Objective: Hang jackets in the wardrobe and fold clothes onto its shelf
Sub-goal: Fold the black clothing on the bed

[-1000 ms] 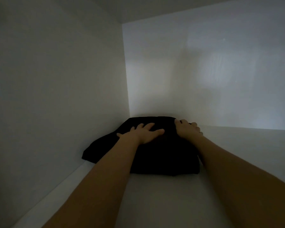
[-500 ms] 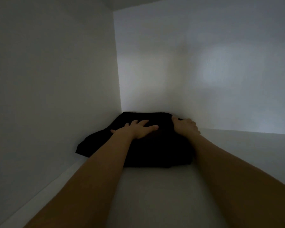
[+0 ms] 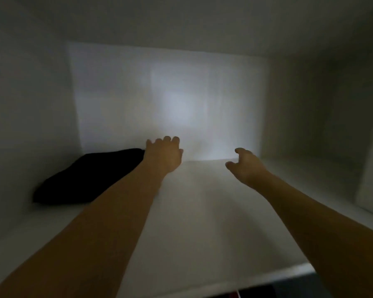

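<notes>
**Both hands off the folded garment, over the wardrobe shelf**

Head view: Two bare forearms reach forward into a dim white wardrobe compartment, over its shelf. The picture is dark and slightly blurred.

The left hand sits at the far end of an arm that crosses the frame from lower left toward the centre. Its back faces the camera, and the fingers are loosely bent with their tips pointing toward the back wall. Its grip is relaxed and spread, holding nothing. The hand lies just beside the right end of the black folded garment; whether it touches the cloth cannot be told.

The right hand is well apart from the garment, at the end of an arm that comes in from the lower right. Its thumb and fingers are gently curved and parted, with an empty gap between them, so this grip too is loose and closed round nothing. Whether it rests on the shelf or is raised above it cannot be told.

The black folded garment lies on the shelf at the left, near the left wall, a dark low mound.
</notes>
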Tool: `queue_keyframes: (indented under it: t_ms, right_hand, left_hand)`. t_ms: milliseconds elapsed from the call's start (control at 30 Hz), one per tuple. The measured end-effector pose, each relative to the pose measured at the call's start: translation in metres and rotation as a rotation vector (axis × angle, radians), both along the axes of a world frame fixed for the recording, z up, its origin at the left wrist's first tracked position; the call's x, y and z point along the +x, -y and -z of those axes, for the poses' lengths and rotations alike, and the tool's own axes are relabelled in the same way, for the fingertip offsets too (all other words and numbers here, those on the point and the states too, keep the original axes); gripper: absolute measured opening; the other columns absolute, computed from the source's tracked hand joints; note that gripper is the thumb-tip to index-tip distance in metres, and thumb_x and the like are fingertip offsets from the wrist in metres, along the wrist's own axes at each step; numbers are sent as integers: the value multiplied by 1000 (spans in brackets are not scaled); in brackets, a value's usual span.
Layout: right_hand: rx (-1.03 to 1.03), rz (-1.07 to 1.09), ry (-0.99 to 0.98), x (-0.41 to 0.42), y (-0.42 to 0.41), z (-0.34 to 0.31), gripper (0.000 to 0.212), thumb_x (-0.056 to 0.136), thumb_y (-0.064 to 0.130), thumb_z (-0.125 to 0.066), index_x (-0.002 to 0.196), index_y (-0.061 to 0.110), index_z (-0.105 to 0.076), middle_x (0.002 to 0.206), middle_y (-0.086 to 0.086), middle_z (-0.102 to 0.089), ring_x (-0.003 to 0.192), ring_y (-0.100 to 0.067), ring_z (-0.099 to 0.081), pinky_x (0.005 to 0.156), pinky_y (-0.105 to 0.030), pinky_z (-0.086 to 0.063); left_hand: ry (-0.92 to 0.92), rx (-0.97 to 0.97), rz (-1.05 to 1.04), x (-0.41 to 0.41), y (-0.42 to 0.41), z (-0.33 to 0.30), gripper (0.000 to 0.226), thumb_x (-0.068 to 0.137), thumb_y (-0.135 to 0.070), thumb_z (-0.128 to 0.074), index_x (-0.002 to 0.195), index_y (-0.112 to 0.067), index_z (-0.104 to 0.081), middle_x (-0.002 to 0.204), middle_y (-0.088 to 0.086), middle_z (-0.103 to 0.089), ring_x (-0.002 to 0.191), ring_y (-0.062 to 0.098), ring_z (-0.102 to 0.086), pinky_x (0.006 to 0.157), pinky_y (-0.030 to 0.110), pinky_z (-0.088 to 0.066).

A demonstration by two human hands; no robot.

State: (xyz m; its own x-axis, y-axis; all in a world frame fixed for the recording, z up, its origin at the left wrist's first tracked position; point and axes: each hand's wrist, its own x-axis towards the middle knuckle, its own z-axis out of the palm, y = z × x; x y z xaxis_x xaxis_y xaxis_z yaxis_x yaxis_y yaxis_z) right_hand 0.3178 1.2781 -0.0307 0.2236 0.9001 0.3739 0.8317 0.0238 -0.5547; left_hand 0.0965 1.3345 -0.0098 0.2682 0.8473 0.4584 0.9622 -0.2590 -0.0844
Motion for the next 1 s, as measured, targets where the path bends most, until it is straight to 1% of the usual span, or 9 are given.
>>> queue_keyframes:
  t_ms: [100,233,333,400,467,567,700,800,1000]
  right_hand:
    - [-34,137,86,39,70,3,61,94,29,-55,147,11,-31,149,-12,-38,133,-31,-40,107,-38,-35]
    - [-89,308,190,85,167,8,63,93,30,-55,147,10,-29,147,-13,-39,130,-31,-42,105,-37,-37]
    - [-95,405,195,114,244,14,65,92,30,-55,148,12,-27,150,-10,-35,134,-30,-37,108,-39,-33]
    - [-88,473,187,132,299,17,64,93,29,-54,148,13,-27,152,-8,-32,137,-29,-33,111,-40,-30]
    - [-96,545,204,147,357,20,63,93,31,-53,148,13,-27,152,-8,-32,136,-28,-33,111,-41,-31]
    - [-115,630,208,160,450,25,63,94,31,-51,148,12,-27,152,-9,-32,136,-29,-33,111,-40,-31]
    - [-123,724,235,171,591,38,61,93,29,-51,147,12,-28,151,-7,-34,135,-26,-36,109,-36,-31]
    - [-154,818,258,179,701,45,60,93,26,-51,147,9,-30,151,-7,-34,135,-25,-36,110,-33,-29]
    - [-222,984,229,189,894,65,61,93,26,-52,147,9,-29,152,-7,-33,138,-25,-33,112,-35,-28]
  left_hand:
    - [-61,-10,205,63,38,11,44,103,-33,-31,141,-11,-35,141,12,-44,125,33,-44,110,51,-27]
    - [-82,14,385,132,101,22,42,102,-30,-33,138,-9,-36,140,11,-45,127,31,-43,110,51,-27]
    - [-77,34,523,182,160,21,44,101,-28,-35,140,-8,-36,141,12,-44,129,32,-41,112,50,-25]
    - [-66,59,621,214,205,19,44,100,-29,-37,138,-8,-38,140,13,-46,127,33,-44,110,46,-30]
    - [-46,84,718,243,253,20,44,99,-28,-38,138,-7,-38,140,13,-44,127,33,-42,107,45,-33]
    - [-28,160,855,279,332,30,50,99,-30,-39,143,-7,-32,149,11,-34,138,31,-29,112,46,-27]
    - [-51,219,1002,316,454,47,58,101,-33,-32,152,-9,-17,160,7,-15,148,28,-8,119,47,-8]
    - [-29,253,1073,338,553,58,60,100,-34,-32,153,-11,-16,160,7,-15,148,27,-7,120,46,-6]
    - [-15,228,1239,373,733,80,60,102,-37,-30,152,-9,-14,159,9,-16,147,30,-8,120,47,-9]
